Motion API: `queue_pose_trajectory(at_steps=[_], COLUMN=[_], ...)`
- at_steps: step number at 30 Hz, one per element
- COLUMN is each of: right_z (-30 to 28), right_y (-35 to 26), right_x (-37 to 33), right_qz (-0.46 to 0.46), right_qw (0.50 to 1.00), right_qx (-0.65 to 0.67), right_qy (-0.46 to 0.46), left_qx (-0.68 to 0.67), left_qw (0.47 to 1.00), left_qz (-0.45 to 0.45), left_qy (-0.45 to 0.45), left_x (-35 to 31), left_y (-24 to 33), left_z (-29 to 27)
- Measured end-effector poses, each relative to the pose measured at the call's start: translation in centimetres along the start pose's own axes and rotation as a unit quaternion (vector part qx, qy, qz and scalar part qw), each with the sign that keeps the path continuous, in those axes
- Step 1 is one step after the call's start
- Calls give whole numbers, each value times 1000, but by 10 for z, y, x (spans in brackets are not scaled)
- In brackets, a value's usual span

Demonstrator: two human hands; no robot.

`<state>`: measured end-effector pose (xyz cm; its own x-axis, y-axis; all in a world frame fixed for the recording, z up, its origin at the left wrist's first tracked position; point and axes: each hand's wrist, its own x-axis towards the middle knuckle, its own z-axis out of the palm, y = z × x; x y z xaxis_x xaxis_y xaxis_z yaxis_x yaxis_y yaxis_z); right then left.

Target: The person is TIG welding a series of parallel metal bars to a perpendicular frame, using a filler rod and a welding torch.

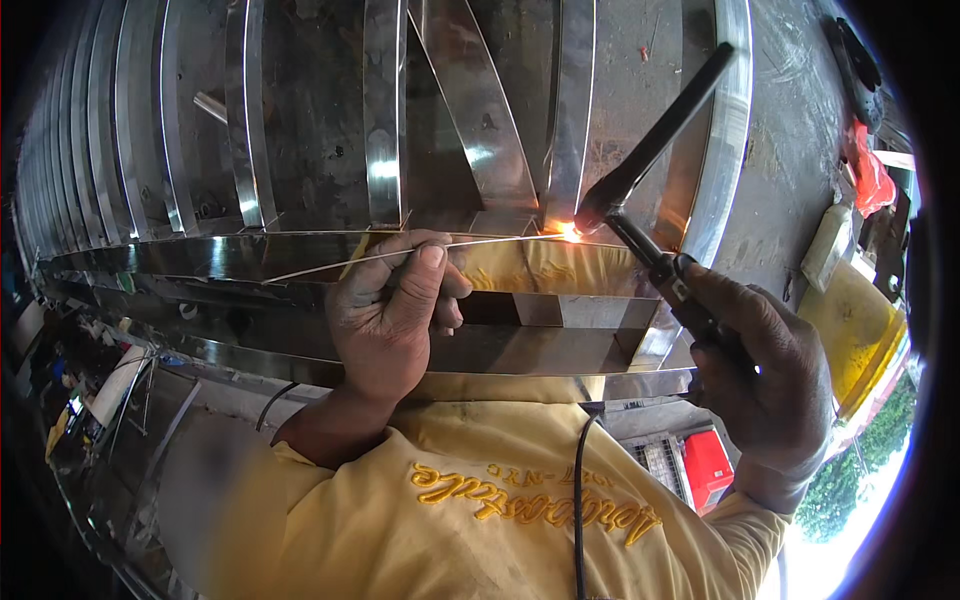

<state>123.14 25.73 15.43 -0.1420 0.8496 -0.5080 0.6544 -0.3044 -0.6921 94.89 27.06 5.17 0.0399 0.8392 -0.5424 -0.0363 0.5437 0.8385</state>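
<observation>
Sparks are glowing at a weld point (570, 233) where a thin filler rod (400, 254) and the tip of a welding torch (640, 170) are meeting on a stainless steel frame (470, 150). The left hand (395, 310) is pinching the rod, its fingers (425, 280) closed around the wire with the thumb pressing on top; the rod is running from left of the hand across to the glowing spot. The right hand (770, 380) is wrapping its fingers shut around the black handle of the torch, whose long dark body is slanting up to the right away from the joint. One black cable (578, 500) is hanging down over the yellow shirt (480, 520), which is filling the lower middle of the view.

The frame is lying on a grey concrete floor (790, 130). Counting its polished flat strips, at least six are standing upright side by side, one is leaning diagonally between two of them, and two long rails are crossing beneath the hands.

As for containers, one yellow bin (850, 330) is standing at the right edge, its contents hidden from here. One red box (708, 465) is sitting below the right hand, and what it is holding cannot be told. One red tool (868, 175) is lying on the floor at upper right.
</observation>
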Motion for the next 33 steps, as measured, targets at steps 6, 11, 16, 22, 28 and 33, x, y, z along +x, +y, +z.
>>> queue_pose_trajectory(at_steps=[6, 11, 16, 22, 28, 33], right_z=[-1, -3, -1, -1, 0, -1], right_y=[2, 1, 4, 4, 2, -3], right_x=[0, 4, 3, -1, 0, 2], right_qz=[-35, -48, -52, -41, -52, -43], right_qw=[999, 999, 999, 999, 998, 998], right_qx=[-19, -15, -12, -15, -24, -34], right_qy=[15, -9, -5, 11, 21, -8], left_qx=[-40, -21, -30, -19, -36, -34], left_qw=[999, 1000, 1000, 1000, 999, 999], left_qz=[-10, -13, -1, -18, -12, -14], left_qy=[10, 12, -2, 12, -8, 0], left_x=[0, 1, -1, 1, 0, 0], left_y=[-3, -2, -4, 1, -4, -5], left_z=[-1, -1, -3, 2, -4, -4])
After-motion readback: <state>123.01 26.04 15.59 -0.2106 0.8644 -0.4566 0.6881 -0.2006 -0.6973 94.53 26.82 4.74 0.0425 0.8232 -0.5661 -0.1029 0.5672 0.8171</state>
